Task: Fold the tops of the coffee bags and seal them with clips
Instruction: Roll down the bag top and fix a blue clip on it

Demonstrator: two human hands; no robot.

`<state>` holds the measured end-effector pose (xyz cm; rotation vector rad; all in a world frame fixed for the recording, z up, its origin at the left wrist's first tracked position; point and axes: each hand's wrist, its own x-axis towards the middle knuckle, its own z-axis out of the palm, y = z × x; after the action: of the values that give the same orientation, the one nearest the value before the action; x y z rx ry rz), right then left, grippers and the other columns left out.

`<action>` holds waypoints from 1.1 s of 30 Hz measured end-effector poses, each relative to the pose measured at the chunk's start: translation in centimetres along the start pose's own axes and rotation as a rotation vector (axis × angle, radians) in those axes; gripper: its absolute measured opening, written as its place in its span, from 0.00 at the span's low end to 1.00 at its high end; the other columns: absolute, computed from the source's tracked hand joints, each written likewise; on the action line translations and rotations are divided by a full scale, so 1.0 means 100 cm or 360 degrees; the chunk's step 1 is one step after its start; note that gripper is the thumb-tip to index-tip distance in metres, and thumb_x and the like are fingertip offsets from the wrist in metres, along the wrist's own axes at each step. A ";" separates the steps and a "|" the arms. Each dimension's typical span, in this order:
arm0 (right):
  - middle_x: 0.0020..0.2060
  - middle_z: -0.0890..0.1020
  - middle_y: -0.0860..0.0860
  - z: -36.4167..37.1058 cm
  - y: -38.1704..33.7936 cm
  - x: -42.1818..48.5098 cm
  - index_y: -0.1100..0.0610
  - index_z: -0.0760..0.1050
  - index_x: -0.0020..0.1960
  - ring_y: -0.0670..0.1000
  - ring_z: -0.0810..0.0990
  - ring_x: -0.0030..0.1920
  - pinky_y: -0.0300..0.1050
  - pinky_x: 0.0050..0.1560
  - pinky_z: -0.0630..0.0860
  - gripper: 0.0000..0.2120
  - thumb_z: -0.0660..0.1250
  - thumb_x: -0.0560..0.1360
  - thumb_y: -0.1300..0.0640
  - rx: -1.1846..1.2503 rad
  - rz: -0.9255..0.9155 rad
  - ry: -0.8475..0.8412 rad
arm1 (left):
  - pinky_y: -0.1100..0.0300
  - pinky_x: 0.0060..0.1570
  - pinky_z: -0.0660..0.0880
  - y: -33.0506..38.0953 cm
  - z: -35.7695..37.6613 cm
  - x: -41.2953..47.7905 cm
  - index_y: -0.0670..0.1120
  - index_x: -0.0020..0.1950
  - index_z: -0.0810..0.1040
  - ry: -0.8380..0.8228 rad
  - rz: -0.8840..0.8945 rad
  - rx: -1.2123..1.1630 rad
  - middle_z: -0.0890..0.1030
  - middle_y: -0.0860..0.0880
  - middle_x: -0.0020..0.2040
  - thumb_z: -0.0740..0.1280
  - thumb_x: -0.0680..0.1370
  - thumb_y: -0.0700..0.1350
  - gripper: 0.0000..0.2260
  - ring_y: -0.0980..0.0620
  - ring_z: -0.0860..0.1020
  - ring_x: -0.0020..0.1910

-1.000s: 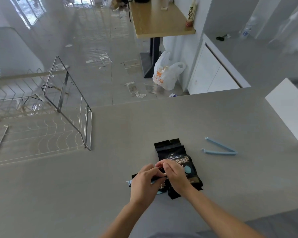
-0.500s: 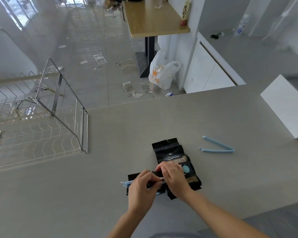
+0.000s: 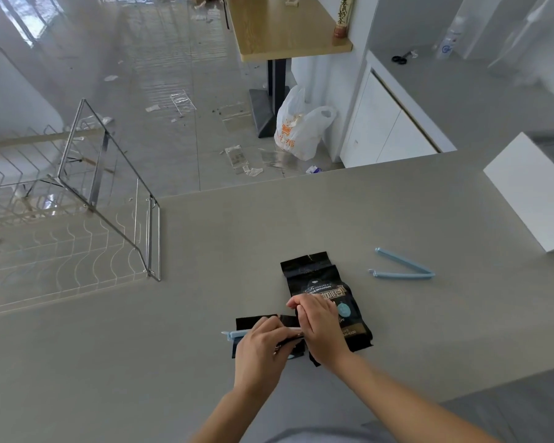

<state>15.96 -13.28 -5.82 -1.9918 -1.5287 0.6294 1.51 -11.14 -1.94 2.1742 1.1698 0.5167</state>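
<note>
Two black coffee bags lie on the grey counter (image 3: 205,330). The far bag (image 3: 320,282) lies flat with its top pointing away from me. The near bag (image 3: 256,324) lies sideways under my hands, mostly hidden. A light blue clip (image 3: 234,334) sits across the near bag's top, its end sticking out to the left. My left hand (image 3: 263,346) grips that clip and the bag top. My right hand (image 3: 320,327) presses down on the clip's other end. A second blue clip (image 3: 403,270) lies open in a V shape to the right.
A wire dish rack (image 3: 77,219) stands at the counter's left. A white box (image 3: 531,193) sits at the right edge. Beyond the counter's far edge are a littered floor, a white plastic bag (image 3: 298,129) and a wooden table (image 3: 285,27).
The blue clip's end now shows further out to the left of the near bag. My right hand has settled lower over the clip. The camera view has shifted slightly.
</note>
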 end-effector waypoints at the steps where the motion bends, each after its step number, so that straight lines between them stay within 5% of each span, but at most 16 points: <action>1: 0.47 0.79 0.45 0.000 0.000 -0.001 0.51 0.73 0.52 0.45 0.74 0.51 0.44 0.58 0.65 0.14 0.49 0.79 0.55 -0.0034 -0.0017 0.0008 | 0.72 0.29 0.63 -0.001 0.001 -0.001 0.58 0.46 0.83 0.0004 0.0005 -0.0018 0.76 0.59 0.34 0.74 0.70 0.46 0.08 0.61 0.71 0.38; 10: 0.42 0.77 0.45 0.003 0.005 -0.001 0.51 0.71 0.48 0.46 0.73 0.49 0.50 0.60 0.68 0.09 0.52 0.78 0.58 -0.0211 -0.0133 0.0045 | 0.71 0.33 0.67 -0.009 0.006 -0.002 0.54 0.43 0.84 -0.0047 0.0093 -0.0100 0.78 0.58 0.35 0.75 0.68 0.42 0.08 0.61 0.73 0.37; 14: 0.46 0.79 0.48 -0.015 -0.012 0.011 0.54 0.75 0.51 0.46 0.75 0.49 0.46 0.55 0.72 0.07 0.59 0.79 0.59 0.0122 0.0027 0.0152 | 0.67 0.52 0.67 -0.019 -0.013 -0.002 0.60 0.55 0.77 0.0078 0.0268 0.0046 0.79 0.62 0.47 0.69 0.72 0.48 0.13 0.63 0.74 0.49; 16: 0.44 0.79 0.47 -0.025 -0.040 0.013 0.53 0.74 0.50 0.45 0.75 0.46 0.41 0.49 0.73 0.05 0.59 0.78 0.59 0.0148 -0.0201 0.0283 | 0.67 0.57 0.63 -0.035 -0.026 -0.003 0.59 0.61 0.71 0.0177 0.0129 0.0060 0.77 0.62 0.54 0.68 0.71 0.54 0.19 0.63 0.72 0.55; 19: 0.46 0.78 0.45 -0.019 -0.083 0.011 0.50 0.71 0.49 0.47 0.75 0.48 0.43 0.46 0.72 0.05 0.60 0.76 0.51 -0.0171 -0.0741 0.0002 | 0.56 0.64 0.67 -0.059 -0.037 -0.001 0.54 0.66 0.69 0.0096 -0.0104 -0.0110 0.71 0.59 0.64 0.74 0.66 0.53 0.30 0.58 0.69 0.64; 22: 0.50 0.78 0.50 -0.004 -0.088 0.009 0.54 0.70 0.50 0.52 0.74 0.52 0.50 0.47 0.73 0.13 0.61 0.74 0.45 -0.0382 -0.0766 -0.0269 | 0.48 0.67 0.65 -0.070 -0.037 0.004 0.53 0.62 0.74 -0.0121 0.0048 0.0006 0.65 0.51 0.72 0.76 0.64 0.54 0.28 0.50 0.62 0.72; 24: 0.49 0.78 0.52 0.001 -0.076 0.008 0.55 0.71 0.51 0.53 0.75 0.52 0.51 0.49 0.73 0.16 0.59 0.76 0.42 -0.0464 -0.0800 -0.0325 | 0.51 0.70 0.59 -0.077 -0.037 0.004 0.56 0.63 0.73 -0.0281 0.0117 0.0122 0.58 0.53 0.75 0.73 0.64 0.61 0.29 0.53 0.55 0.75; 26: 0.48 0.80 0.51 0.001 -0.066 0.007 0.55 0.72 0.50 0.53 0.77 0.51 0.50 0.49 0.72 0.19 0.58 0.76 0.39 -0.0507 -0.0931 -0.0351 | 0.50 0.72 0.56 -0.084 -0.035 0.006 0.56 0.64 0.72 -0.0328 0.0197 0.0286 0.53 0.56 0.76 0.71 0.68 0.57 0.25 0.56 0.50 0.75; 28: 0.47 0.80 0.49 -0.002 -0.063 0.012 0.54 0.72 0.50 0.51 0.78 0.49 0.48 0.47 0.72 0.20 0.62 0.73 0.38 -0.0516 -0.1028 -0.0398 | 0.49 0.74 0.53 -0.087 -0.034 0.011 0.54 0.65 0.72 -0.0328 0.0223 0.0364 0.50 0.58 0.75 0.68 0.72 0.50 0.21 0.55 0.49 0.75; 33: 0.40 0.84 0.48 -0.007 -0.070 0.033 0.53 0.76 0.46 0.50 0.83 0.40 0.43 0.35 0.75 0.13 0.69 0.71 0.44 -0.0634 -0.1187 -0.0258 | 0.52 0.74 0.50 -0.089 -0.032 0.019 0.50 0.68 0.71 -0.0356 0.0158 0.0358 0.53 0.56 0.76 0.64 0.76 0.51 0.20 0.54 0.50 0.76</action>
<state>12.23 -8.72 -0.76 -1.4451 -2.4500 0.1799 -4.73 -4.67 -5.44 2.4184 1.0438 0.1812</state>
